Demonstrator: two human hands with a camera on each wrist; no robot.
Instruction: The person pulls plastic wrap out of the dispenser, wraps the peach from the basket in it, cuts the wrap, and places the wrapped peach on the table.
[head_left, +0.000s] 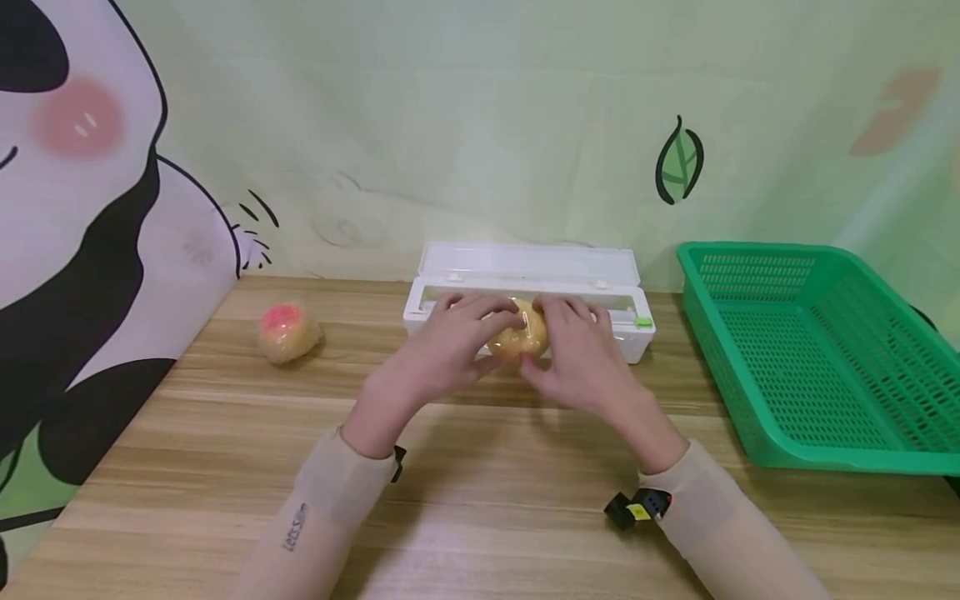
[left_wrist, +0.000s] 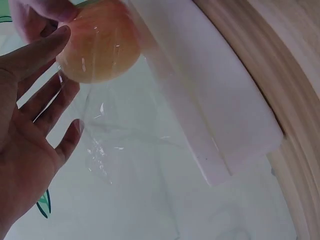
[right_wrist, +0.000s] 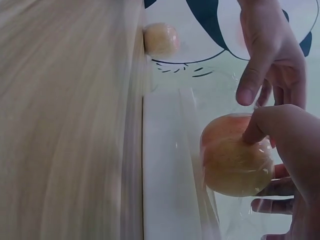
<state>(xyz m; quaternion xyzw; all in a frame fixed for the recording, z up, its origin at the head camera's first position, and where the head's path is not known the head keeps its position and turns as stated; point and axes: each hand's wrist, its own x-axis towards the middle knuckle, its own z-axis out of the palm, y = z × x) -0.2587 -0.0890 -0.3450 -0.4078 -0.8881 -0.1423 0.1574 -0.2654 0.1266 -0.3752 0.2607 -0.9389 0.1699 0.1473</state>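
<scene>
Nearest us, both forearms in beige sleeves reach forward over the wooden table [head_left: 480,517]; a small black-and-yellow device [head_left: 637,508] sits at the right wrist.

Left hand [head_left: 442,354]: we note its grip closed loosely around the left side of a yellow-orange fruit [head_left: 519,333], fingers curved over the top. In the left wrist view the fingers look fairly straight against the fruit [left_wrist: 100,42], with clear film [left_wrist: 115,135] trailing below it.

Right hand [head_left: 581,358]: grip holding the fruit from the right, a fingertip pressing into its film-covered skin [right_wrist: 235,155].

The fruit is held just above the table, directly in front of the white film dispenser box [head_left: 525,292], whose lid stands open.

Further left, a second wrapped fruit [head_left: 287,332] with a red patch lies on the table, well apart from the hands. At far right we record a green plastic basket [head_left: 757,425]. Behind everything hangs a panda-print backdrop [head_left: 90,208].
</scene>
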